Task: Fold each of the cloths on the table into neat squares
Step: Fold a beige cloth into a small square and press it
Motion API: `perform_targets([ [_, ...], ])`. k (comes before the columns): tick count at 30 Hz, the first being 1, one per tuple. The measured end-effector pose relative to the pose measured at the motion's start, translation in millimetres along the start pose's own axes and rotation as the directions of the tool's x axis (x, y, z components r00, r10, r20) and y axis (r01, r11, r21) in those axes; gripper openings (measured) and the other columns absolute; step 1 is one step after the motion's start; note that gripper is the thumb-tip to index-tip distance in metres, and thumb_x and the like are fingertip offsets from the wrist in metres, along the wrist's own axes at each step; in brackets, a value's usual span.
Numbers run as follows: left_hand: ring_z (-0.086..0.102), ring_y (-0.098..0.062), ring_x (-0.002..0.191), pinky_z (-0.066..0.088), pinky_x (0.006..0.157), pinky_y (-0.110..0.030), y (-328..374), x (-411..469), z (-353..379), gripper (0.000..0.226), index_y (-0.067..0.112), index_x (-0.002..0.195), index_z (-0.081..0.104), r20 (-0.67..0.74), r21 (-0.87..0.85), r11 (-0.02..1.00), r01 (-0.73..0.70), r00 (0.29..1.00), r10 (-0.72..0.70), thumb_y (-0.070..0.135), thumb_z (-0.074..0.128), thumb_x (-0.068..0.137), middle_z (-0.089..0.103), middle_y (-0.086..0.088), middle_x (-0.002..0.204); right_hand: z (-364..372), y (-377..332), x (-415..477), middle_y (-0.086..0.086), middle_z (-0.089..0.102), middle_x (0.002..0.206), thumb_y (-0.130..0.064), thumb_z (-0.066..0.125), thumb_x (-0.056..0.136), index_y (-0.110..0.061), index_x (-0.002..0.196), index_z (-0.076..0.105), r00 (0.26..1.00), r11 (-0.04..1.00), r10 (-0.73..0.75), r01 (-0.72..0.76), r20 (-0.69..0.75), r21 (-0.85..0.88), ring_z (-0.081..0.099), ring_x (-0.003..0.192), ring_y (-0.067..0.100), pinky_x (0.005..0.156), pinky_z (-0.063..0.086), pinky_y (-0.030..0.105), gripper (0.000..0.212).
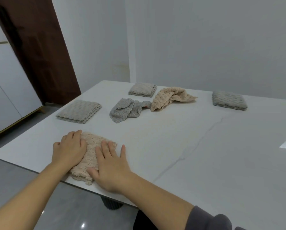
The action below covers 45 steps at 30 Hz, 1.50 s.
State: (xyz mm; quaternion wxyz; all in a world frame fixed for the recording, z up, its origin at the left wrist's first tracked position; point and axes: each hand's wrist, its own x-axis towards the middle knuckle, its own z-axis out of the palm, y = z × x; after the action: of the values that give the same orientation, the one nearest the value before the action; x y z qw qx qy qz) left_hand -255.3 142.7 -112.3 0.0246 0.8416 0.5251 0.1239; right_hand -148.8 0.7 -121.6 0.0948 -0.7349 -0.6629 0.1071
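Observation:
A folded beige cloth [92, 147] lies at the near left edge of the white table [205, 155]. My left hand [69, 148] presses flat on its left side, and my right hand [111, 165] presses flat on its right side with fingers spread. Farther back, a crumpled grey cloth [127, 109] and a crumpled beige cloth [168, 97] lie unfolded in the middle. Three folded grey cloths rest around them: one at the left [79, 111], one at the far middle [142, 89], one at the far right [229, 100].
The table's near edge runs diagonally just below my hands, with a dark pedestal leg [111, 203] beneath. A white cabinet [6, 90] and a brown door [39, 47] stand to the left. Grey floor lies below the edge.

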Motion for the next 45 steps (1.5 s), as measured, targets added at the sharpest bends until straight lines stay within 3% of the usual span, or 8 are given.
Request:
perform_targets([
  [7, 0.044, -0.03, 0.122, 0.034, 0.099, -0.048, 23, 9, -21, 0.048, 0.012, 0.14, 0.041, -0.059, 0.071, 0.997, -0.014, 0.998, 0.018, 0.026, 0.041, 0.094, 0.045, -0.012, 0.139, -32, 52, -11, 0.005, -0.006, 0.164, -0.052, 0.024, 0.102, -0.016, 0.157, 0.002, 0.999, 0.994, 0.024, -0.02, -0.035, 0.109, -0.01, 0.15, 0.02, 0.118, -0.009, 0.055, 0.069],
  [17, 0.047, -0.022, 0.117, 0.033, 0.099, -0.04, 203, 62, -9, 0.034, 0.019, 0.123, 0.052, -0.025, -0.006, 0.909, -0.416, 0.909, 0.415, 0.026, 0.049, 0.09, 0.052, -0.001, 0.125, -88, 202, -14, 0.004, 0.005, 0.164, -0.04, 0.029, 0.103, -0.016, 0.156, 0.012, 0.911, 0.925, 0.381, -0.372, -0.157, 0.081, 0.0, 0.151, 0.022, 0.119, 0.0, 0.053, 0.06],
  [27, 0.045, -0.029, 0.117, 0.041, 0.089, -0.039, 296, 128, 57, 0.048, 0.02, 0.138, 0.039, 0.002, -0.05, 0.891, -0.452, 0.892, 0.452, 0.017, 0.049, 0.091, 0.042, -0.009, 0.136, -103, 290, 26, 0.006, 0.021, 0.16, -0.033, 0.033, 0.101, -0.014, 0.15, 0.026, 0.889, 0.906, 0.42, -0.422, -0.18, 0.03, 0.013, 0.149, 0.024, 0.118, 0.008, 0.054, 0.053],
  [32, 0.052, -0.031, 0.109, 0.039, 0.079, -0.038, 317, 149, 67, 0.041, 0.017, 0.137, 0.04, 0.022, 0.0, 0.907, -0.421, 0.907, 0.421, 0.014, 0.039, 0.096, 0.05, -0.012, 0.124, -109, 329, 43, 0.003, 0.026, 0.158, -0.025, 0.037, 0.099, -0.015, 0.148, 0.029, 0.85, 0.897, 0.431, -0.439, -0.304, 0.044, 0.017, 0.148, 0.02, 0.117, 0.013, 0.05, 0.051],
  [37, 0.051, -0.024, 0.092, 0.041, 0.072, -0.035, 307, 152, 66, 0.027, 0.016, 0.115, 0.054, 0.051, -0.302, 0.8, -0.519, 0.828, 0.558, 0.011, 0.042, 0.092, 0.059, -0.004, 0.109, -120, 361, 56, 0.0, 0.022, 0.159, -0.015, 0.041, 0.095, -0.02, 0.148, 0.033, 0.8, 0.876, 0.443, -0.483, -0.404, 0.004, 0.011, 0.149, 0.023, 0.117, 0.009, 0.054, 0.053],
  [40, 0.054, -0.025, 0.096, 0.041, 0.073, -0.034, 292, 148, 59, 0.028, 0.018, 0.114, 0.056, 0.066, -0.369, 0.786, -0.495, 0.83, 0.554, 0.01, 0.042, 0.091, 0.059, 0.001, 0.103, -124, 364, 54, 0.002, 0.055, 0.131, -0.019, 0.042, 0.095, -0.019, 0.118, 0.06, 0.809, 0.878, 0.382, -0.469, -0.446, -0.1, 0.044, 0.127, 0.023, 0.117, 0.01, 0.049, 0.029],
  [43, 0.053, -0.027, 0.096, 0.039, 0.075, -0.037, 286, 142, 53, 0.021, 0.018, 0.109, 0.051, 0.006, -0.277, 0.851, -0.446, 0.885, 0.466, 0.012, 0.041, 0.091, 0.061, -0.005, 0.11, -124, 356, 44, 0.001, 0.066, 0.104, -0.016, 0.04, 0.096, -0.015, 0.102, 0.058, 0.795, 0.89, 0.276, -0.423, -0.54, -0.169, 0.059, 0.102, 0.026, 0.111, 0.017, 0.045, 0.019],
  [45, 0.049, -0.024, 0.111, 0.037, 0.092, -0.04, 286, 136, 49, 0.032, 0.02, 0.121, 0.049, -0.07, -0.232, 0.852, -0.47, 0.881, 0.467, 0.017, 0.045, 0.089, 0.054, -0.002, 0.124, -128, 347, 34, 0.006, 0.066, 0.102, -0.014, 0.04, 0.096, -0.011, 0.105, 0.056, 0.777, 0.918, 0.241, -0.376, -0.582, -0.122, 0.061, 0.092, 0.032, 0.094, 0.031, 0.041, 0.018],
])
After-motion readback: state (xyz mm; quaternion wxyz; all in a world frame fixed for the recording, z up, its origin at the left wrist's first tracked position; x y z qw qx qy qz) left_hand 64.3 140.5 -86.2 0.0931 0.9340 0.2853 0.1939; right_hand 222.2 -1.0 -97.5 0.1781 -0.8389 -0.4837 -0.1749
